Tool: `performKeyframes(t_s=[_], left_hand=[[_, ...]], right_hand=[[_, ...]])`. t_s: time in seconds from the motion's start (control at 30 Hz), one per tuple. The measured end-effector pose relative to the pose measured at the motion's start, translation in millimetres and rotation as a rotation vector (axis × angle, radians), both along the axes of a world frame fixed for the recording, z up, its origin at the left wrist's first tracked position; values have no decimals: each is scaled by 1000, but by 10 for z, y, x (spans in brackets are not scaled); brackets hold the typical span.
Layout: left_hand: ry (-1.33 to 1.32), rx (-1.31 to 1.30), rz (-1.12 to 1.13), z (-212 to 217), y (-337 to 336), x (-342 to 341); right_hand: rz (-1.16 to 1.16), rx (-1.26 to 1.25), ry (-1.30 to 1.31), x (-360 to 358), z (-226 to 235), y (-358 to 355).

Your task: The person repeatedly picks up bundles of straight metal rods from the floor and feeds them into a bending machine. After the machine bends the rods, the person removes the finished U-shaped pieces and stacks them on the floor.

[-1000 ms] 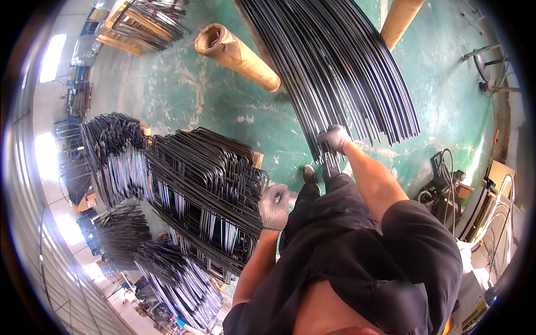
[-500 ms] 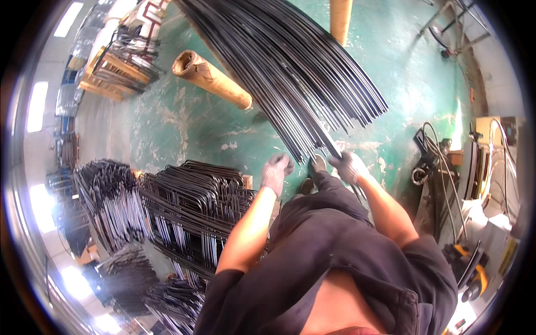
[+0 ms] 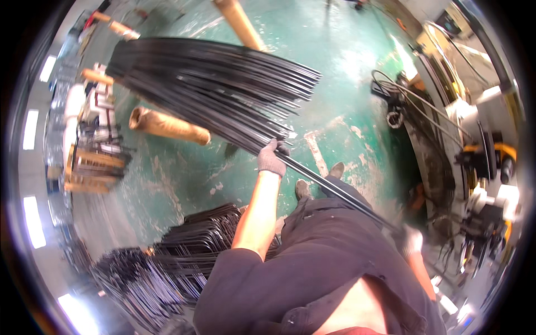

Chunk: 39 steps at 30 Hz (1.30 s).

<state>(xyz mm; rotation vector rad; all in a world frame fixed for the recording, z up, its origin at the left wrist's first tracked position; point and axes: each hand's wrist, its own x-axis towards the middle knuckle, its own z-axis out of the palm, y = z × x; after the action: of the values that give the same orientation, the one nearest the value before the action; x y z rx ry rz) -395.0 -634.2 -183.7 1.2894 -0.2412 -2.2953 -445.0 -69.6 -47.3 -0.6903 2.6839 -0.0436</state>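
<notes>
A few long, thin black metal rods (image 3: 335, 188) run slantwise across my front, from the big bundle of black rods (image 3: 206, 61) down to my right side. My left hand (image 3: 272, 160), in a grey glove, is closed around them just off the bundle's near end. At their near end is my right hand (image 3: 411, 241), also gloved and smeared by motion. Its fingers seem wrapped round the rods' ends, by my right hip. How many rods I hold is hard to count. The bundle's ends fan out unevenly above the floor.
Thick brown cardboard tubes (image 3: 170, 127) lie by the bundle. Stacks of bent black metal frames (image 3: 195, 237) stand at my near left. Machinery with looping cables (image 3: 446, 106) lines the right side. Wooden pallets (image 3: 97, 164) are farther left. The green floor (image 3: 357, 100) is scuffed.
My right hand has pulled back and down to my right, drawing rods out of the bundle. My left hand has closed on them. The view has swung right.
</notes>
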Motion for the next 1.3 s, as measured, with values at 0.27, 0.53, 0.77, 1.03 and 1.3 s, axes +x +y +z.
performKeyframes(t_s=[0.27,0.53,0.77,1.03,1.3], left_hand=[[107,-534,-531,578,1010,-169],[455,-279,-345,2319,1116,-1499],[595,-146,-625,2223,3185,-2837],[771,-228,-1002,2638,4052,-4181],[804,-335,-1063,2361,4086,-5635]], right_hand=[[-259,-65,225,-197,-546,1203],[-979,11,628,-215,-746,3692],[-1580,-2520,-188,-1031,-257,2915],[-1650,-2505,46,-1531,-39,3367],[-1389,-2270,596,-1939,343,3959]])
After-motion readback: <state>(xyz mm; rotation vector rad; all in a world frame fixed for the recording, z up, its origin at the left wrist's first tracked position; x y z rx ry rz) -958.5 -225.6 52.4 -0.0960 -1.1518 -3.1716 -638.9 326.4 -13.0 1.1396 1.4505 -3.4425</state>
